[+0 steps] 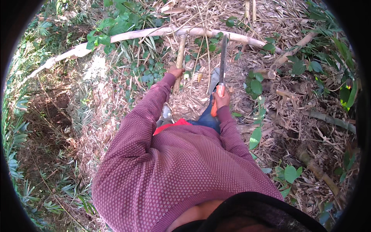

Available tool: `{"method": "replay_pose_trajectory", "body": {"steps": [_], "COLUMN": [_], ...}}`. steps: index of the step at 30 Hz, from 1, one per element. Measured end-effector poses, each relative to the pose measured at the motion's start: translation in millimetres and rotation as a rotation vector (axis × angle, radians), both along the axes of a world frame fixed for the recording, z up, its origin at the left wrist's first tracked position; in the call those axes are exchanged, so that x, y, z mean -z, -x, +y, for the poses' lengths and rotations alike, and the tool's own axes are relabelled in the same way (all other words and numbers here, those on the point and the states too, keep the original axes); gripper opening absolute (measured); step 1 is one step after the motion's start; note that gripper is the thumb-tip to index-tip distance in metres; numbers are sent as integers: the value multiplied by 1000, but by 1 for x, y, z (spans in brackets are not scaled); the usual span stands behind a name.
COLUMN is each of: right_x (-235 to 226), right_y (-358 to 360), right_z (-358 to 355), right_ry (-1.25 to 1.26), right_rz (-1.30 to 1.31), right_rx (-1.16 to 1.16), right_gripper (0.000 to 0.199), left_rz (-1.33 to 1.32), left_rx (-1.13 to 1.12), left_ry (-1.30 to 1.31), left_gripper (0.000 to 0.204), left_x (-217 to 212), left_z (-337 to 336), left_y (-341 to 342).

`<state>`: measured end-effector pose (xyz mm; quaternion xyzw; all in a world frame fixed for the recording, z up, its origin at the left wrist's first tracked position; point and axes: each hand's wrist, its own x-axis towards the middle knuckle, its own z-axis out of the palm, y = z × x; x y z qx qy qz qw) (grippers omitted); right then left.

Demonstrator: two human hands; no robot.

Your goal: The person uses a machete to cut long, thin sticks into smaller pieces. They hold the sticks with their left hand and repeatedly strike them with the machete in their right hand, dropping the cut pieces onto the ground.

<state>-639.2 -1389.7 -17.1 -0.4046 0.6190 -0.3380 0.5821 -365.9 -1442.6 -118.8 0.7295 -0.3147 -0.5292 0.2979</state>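
My left hand [176, 71] is closed round a short, pale, upright piece of bamboo [180, 52]. The upper end of that piece meets a long pale bamboo pole [154, 32]; whether the two are joined I cannot tell. My right hand [221, 101] grips the orange handle of a machete [223, 58]. Its long, narrow dark blade points away from me, and the tip overlaps the pole in the view. Beneath the machete, a blue trouser leg and a greyish shoe [215, 79] of mine show in part.
Dry bamboo leaves [197, 100] litter the ground. Green leafy plants [112, 29] grow by the pole, with more vines [255, 85] to the right. Other cut bamboo lengths [332, 120] lie at the right. A dark hollow [50, 112] shows at the left.
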Motion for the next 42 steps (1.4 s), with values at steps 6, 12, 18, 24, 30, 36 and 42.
{"method": "replay_pose_trajectory", "body": {"steps": [6,12,18,24,30,36,42], "right_x": [4,2,-18,-41,-20,35,64], "right_y": [0,9,13,20,35,42,19], "right_z": [-25,-38,-65,-102,-152,-237,-331], "right_ry": [-6,77,93,87,71,38,334], "right_rz": [0,41,40,240,161,406,333], "right_rx": [-43,-1,33,-28,-42,-137,-231], "right_gripper": [22,25,28,29,35,42,39], "left_rz": [180,263,369,352,408,362,30], "left_rx": [-108,-144,-238,-137,-91,-227,-225], "left_ry": [59,40,-3,88,-161,-129,-102], "left_gripper": [37,38,30,42,25,23,26], "left_x": [2,-14,-25,13,108,194,231], "left_z": [44,104,76,-49,-146,-167,-165], "left_y": [5,11,62,153,179,188,196]}}
